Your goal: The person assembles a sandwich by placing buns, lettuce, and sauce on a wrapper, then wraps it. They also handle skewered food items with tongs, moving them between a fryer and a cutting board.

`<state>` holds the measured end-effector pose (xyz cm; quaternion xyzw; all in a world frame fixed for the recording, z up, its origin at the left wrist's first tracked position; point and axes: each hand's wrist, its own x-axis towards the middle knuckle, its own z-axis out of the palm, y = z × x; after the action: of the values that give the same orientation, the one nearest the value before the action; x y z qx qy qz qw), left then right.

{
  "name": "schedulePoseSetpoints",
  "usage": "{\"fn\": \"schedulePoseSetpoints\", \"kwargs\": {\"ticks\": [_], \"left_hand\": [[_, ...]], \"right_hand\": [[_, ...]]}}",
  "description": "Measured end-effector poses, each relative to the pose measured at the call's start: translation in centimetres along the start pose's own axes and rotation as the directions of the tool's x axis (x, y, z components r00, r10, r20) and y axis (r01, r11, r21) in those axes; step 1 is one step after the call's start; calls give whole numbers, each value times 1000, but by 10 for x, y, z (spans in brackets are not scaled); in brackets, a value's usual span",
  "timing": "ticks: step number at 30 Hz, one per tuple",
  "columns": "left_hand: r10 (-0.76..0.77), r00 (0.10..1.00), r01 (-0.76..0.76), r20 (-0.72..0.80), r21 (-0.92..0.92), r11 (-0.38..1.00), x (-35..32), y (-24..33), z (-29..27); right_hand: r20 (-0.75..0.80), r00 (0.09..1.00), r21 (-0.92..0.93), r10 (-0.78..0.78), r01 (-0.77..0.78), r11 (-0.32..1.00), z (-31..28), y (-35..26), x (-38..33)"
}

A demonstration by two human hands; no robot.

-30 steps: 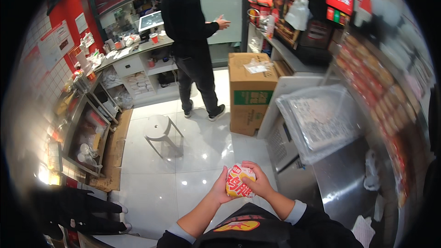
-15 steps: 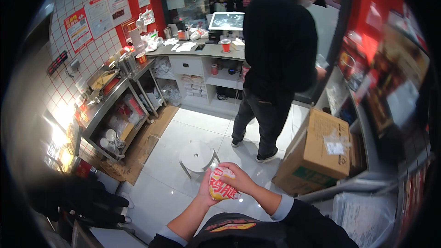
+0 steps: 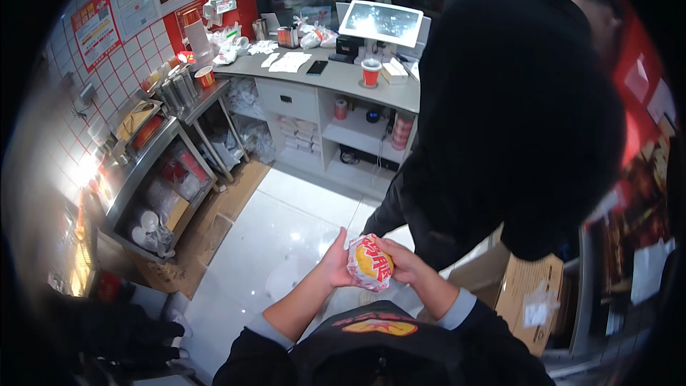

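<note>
Held in front of my body is a round burger [image 3: 371, 263] in white paper printed red and yellow. My left hand [image 3: 333, 263] presses its left side, with the thumb pointing up and away. On the other side my right hand [image 3: 405, 262] grips the wrapper, fingers closed around its edge. The paper covers whatever is inside.
A co-worker in black [image 3: 514, 121] stands close at the right, hiding part of the counter [image 3: 236, 66]. On it are a screen [image 3: 382, 23], a red cup [image 3: 370, 73] and a phone [image 3: 317, 67]. A cardboard box [image 3: 527, 300] stands at right, a steel shelf [image 3: 139, 171] at left.
The counter and the co-worker now appear larger and nearer. The burger has turned in my hands, showing more of its yellow print, and my left hand has loosened its wrap to its side.
</note>
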<state>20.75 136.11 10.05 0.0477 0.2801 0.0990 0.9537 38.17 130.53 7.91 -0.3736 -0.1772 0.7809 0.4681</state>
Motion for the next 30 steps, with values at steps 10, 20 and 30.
{"fn": "schedulePoseSetpoints", "kwargs": {"ticks": [10,20,30], "left_hand": [[879,418,-764,-230,435,477,70,141,6],[866,490,-464,-103,810,359,105,425,-42],[771,612,-459,-174,716,526,-3,588,-132]], "right_hand": [[-290,856,-208,-428,380,901,23,-79,176],[-199,943,-12,-266,269,963,60,-194,405],[-519,687,192,-508,673,714,4,-370,641]]}}
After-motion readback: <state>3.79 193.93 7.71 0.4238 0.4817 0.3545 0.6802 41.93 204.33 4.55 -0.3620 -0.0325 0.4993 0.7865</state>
